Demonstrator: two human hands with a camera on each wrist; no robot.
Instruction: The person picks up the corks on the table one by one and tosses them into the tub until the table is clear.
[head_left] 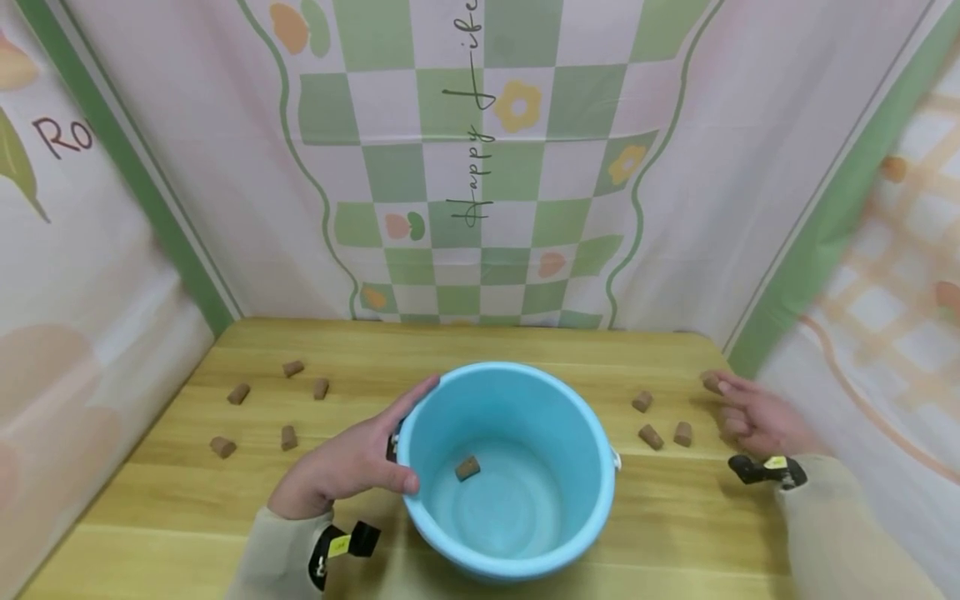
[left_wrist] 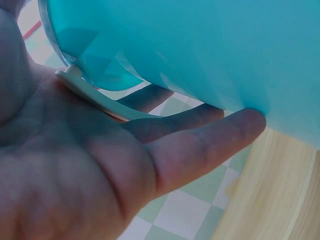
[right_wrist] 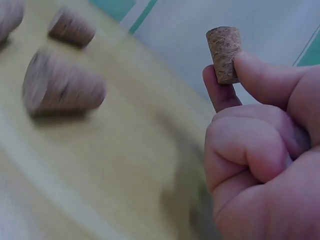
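A light blue bucket (head_left: 504, 567) stands upright near the middle of the table, with one cork stopper (head_left: 467, 468) lying on its bottom. My left hand (head_left: 360, 462) grips the bucket's left side, the thumb at the rim and the fingers along the outer wall; in the left wrist view the pale handle (left_wrist: 100, 100) crosses the palm. At the table's far right, my right hand (head_left: 768, 417) pinches a tapered cork stopper (right_wrist: 224, 52) between thumb and index finger, the other fingers curled in. Three more corks, one a stopper (head_left: 650, 436), lie between that hand and the bucket.
Several corks, among them a cork (head_left: 288, 437), are scattered on the wooden table (head_left: 150, 508) left of the bucket. A patterned cloth (head_left: 480, 167) hangs behind the table's back edge, with more cloth along both sides.
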